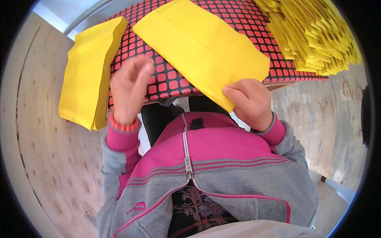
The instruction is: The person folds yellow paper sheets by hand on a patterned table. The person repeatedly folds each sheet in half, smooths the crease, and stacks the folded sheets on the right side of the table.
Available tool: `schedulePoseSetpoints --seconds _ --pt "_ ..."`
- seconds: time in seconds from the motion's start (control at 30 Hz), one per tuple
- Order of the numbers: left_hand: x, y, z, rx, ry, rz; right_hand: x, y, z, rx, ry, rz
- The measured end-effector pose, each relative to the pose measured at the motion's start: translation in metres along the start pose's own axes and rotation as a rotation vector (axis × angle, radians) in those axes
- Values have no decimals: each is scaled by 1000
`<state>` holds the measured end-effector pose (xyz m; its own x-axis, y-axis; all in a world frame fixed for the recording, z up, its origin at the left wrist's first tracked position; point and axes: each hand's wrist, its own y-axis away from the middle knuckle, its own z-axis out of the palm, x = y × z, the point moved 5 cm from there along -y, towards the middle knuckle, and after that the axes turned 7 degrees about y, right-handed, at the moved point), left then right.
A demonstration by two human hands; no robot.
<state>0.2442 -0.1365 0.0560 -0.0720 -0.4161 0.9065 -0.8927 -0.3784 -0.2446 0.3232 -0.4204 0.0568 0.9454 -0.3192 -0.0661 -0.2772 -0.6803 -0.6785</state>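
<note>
A folded yellow fabric piece [202,43] lies slanted across the table, and its near corner sticks out past the front edge. My right hand [250,101] grips that corner, thumb on top and the other fingers curled under. To the left, my left hand [130,88] hovers over the table's near edge, slightly blurred. Its fingers are loosely bent, with a gap between thumb and forefinger and nothing seen between them. Just beyond that hand stands a thick stack of yellow fabric pieces [89,71] at the table's left end.
A red-and-black patterned cover [168,81] spreads over the table. Many folded yellow pieces [313,31] are heaped in overlapping layers at the far right. Pale wooden boards flank me, one on the left [47,119] and one on the right [325,123].
</note>
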Motion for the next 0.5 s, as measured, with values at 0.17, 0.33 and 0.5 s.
schedulePoseSetpoints --seconds 0.17,0.33,0.5 --pt "-12 73 53 -308 952 -737 -43 -22 15 -105 -39 -104" --pt "-19 83 70 -260 1094 -735 -78 -25 26 -281 -114 -205" --pt "-29 89 57 -215 1085 -732 -32 -31 -24 -193 -182 -140"
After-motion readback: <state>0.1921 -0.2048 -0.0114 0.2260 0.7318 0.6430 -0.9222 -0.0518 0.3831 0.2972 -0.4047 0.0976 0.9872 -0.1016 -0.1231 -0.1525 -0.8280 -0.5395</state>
